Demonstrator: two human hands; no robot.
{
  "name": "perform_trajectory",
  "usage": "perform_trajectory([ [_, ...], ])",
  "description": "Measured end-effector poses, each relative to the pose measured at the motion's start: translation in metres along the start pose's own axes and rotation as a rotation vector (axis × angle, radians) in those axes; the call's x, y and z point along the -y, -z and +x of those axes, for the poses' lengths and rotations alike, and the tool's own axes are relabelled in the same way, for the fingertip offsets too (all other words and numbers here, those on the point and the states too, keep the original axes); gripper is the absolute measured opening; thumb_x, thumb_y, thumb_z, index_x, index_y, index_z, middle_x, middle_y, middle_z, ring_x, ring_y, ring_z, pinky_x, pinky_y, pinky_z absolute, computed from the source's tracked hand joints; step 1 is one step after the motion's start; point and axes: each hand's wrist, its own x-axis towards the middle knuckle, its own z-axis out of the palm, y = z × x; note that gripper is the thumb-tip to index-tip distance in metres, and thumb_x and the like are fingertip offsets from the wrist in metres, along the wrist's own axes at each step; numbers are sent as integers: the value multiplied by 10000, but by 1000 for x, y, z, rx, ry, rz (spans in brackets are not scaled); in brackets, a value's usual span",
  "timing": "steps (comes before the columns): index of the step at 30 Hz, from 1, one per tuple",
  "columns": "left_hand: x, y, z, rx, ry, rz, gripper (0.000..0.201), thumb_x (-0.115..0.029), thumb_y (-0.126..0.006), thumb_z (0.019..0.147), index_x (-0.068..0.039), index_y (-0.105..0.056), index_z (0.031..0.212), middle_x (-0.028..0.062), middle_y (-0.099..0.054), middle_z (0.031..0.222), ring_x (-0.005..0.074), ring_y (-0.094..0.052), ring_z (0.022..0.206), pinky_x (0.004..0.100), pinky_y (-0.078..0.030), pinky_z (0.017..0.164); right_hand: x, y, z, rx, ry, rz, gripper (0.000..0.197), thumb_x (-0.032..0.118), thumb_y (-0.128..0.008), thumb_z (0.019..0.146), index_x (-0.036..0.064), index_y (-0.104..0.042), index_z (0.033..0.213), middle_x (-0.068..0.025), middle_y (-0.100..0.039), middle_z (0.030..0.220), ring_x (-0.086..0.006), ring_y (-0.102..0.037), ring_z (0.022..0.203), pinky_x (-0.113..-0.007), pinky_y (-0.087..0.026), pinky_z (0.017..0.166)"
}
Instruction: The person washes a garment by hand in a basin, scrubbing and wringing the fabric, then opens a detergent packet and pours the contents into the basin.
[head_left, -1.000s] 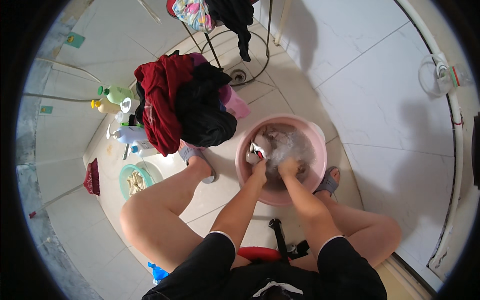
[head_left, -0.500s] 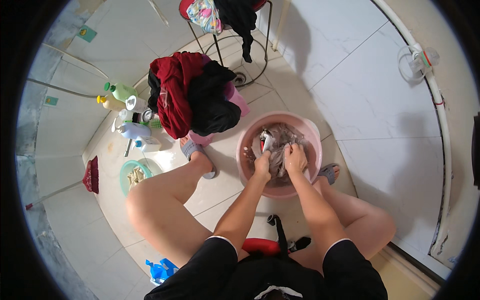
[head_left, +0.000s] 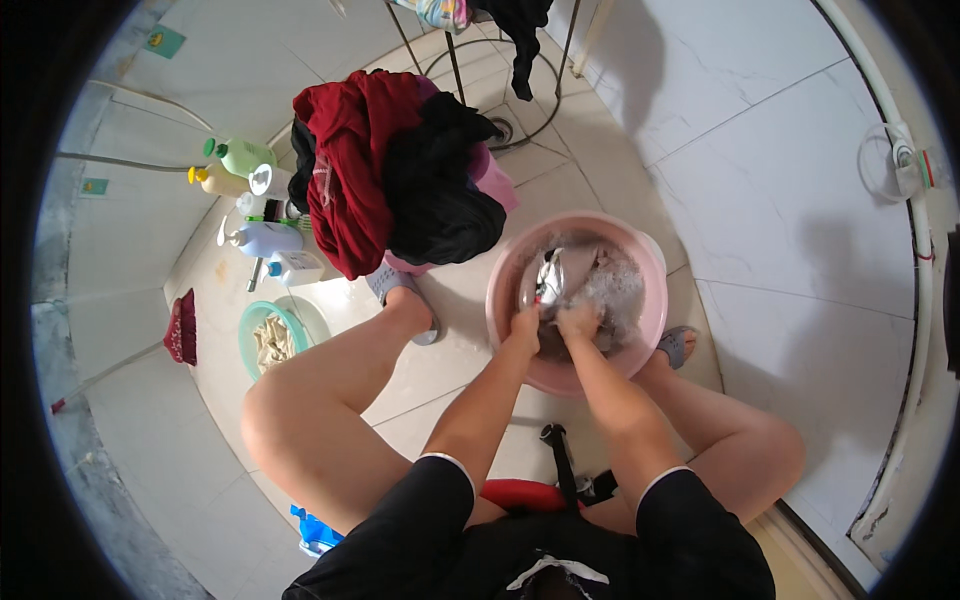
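Note:
A pink basin (head_left: 494, 300) of murky, foamy water stands on the floor between my feet. In it lies a wet greyish garment (head_left: 575, 268) with a shiny white, dark and red patch, partly under the water. My left hand (head_left: 525, 326) is closed on the garment's edge near that patch, its fingertips partly hidden. Close beside it, my right hand (head_left: 579, 322) is bunched on the cloth, slightly smeared by motion and half hidden by suds.
Dark red (head_left: 345, 170) and black clothes (head_left: 440, 185) are heaped over a pink container left of the basin. Several bottles (head_left: 265, 237) stand along the left wall. A turquoise bowl (head_left: 246, 335) holds pale cloth. Stool legs (head_left: 455, 70) rise at the back near a floor drain (head_left: 502, 130).
Both hands have drawn closer together and nearer to me in the basin. The garment's patch has shifted and spread, and more foam shows at the right. The view has tilted slightly.

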Motion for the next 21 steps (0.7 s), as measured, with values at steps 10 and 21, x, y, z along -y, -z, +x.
perform_trajectory([
  [10,-83,-72,-142,441,-104,-224,347,-223,-589,840,-4,-585,1109,112,-608,1006,253,-592,882,377,-480,766,109,86,-97,-247,264,175,340,431,-697,735,108,-628,820,-184,-630,767,-402,-600,720,-472,-468,648],
  [21,-49,-68,-149,-162,-231,24,487,-189,-647,796,45,-492,1193,145,-594,1066,250,-605,905,379,-499,772,4,35,-32,-150,-223,10,426,469,-371,937,203,-520,1235,-179,-393,1370,-441,-390,1211,-578,-348,942],
])
